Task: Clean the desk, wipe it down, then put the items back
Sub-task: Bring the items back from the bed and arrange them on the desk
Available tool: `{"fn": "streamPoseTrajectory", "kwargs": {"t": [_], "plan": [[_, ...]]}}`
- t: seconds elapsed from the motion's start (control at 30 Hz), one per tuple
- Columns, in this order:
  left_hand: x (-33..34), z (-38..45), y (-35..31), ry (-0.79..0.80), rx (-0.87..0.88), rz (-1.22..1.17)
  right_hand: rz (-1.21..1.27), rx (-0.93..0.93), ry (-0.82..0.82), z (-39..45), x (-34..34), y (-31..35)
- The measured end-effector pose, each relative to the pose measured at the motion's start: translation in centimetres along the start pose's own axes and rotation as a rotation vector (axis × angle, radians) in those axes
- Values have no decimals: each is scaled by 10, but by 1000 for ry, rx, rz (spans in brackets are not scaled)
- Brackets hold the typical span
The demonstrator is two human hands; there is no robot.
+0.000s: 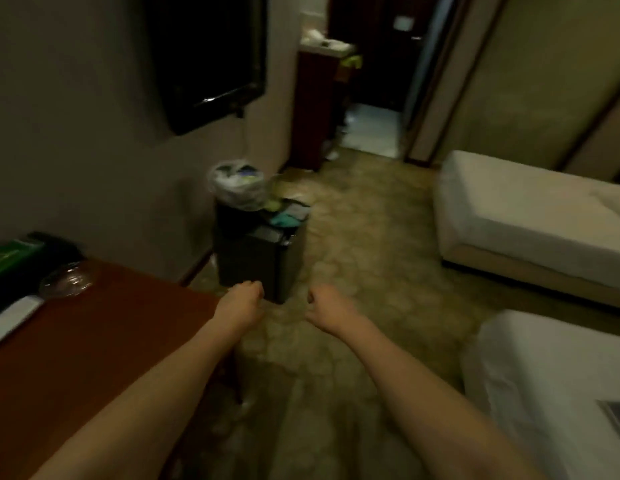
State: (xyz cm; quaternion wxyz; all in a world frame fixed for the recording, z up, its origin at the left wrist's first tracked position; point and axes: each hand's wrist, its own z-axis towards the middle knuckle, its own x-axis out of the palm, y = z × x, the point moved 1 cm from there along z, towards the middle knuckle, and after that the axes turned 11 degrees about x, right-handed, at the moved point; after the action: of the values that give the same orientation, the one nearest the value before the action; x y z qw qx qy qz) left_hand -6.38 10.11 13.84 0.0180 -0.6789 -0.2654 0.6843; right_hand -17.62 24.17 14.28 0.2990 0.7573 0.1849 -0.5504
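two bare forearms reach forward from the bottom edge, seen from a camera worn on the head and aimed down into a dim, blurred hotel room. the left hand hangs just past the end of the desk, its fingers curled under into a loose fist with nothing in it. the right hand is level with it and a little apart, fingers also curled inward, holding nothing. both hover over the patterned carpet, touching no object.

the desk, a reddish-brown wooden top, fills the lower left. on its far left corner sits a clear round glass piece, its exact kind too blurred to tell. just beside it along the wall lie a green packet, a dark object and a white flat item.

just beyond the hands, on the floor, stands a dark box-shaped bin with cloths or papers heaped on top. behind it, touching the wall, is a waste basket lined with a clear plastic bag.

to the right are two beds with white covers: the near bed at lower right and the far bed above it.

on the left wall hangs a black television. farthest off, a dark wooden cabinet stands beside a doorway with pale tiled floor.
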Motion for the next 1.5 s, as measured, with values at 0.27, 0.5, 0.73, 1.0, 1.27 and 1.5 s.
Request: {"fn": "streamPoseTrajectory", "kwargs": {"t": [0.27,0.5,0.73,1.0,1.27,1.5], "plan": [[79,129,-205,204,370,109,155,484,-92,-56,-51,-210],[153,210,-367,379,729,147,309,835,-214,-97,-71,-361],[218,295,-529,477,1037,118,385,1222,-265,-132,-83,-497],[298,308,-655,571,1292,213,555,1611,-293,-189,-68,-590],[375,345,-745,740,1166,148,702,1713,-315,-186,-45,-706],[446,384,-846,884,822,-29,840,1825,-324,-205,-32,-816]]}}
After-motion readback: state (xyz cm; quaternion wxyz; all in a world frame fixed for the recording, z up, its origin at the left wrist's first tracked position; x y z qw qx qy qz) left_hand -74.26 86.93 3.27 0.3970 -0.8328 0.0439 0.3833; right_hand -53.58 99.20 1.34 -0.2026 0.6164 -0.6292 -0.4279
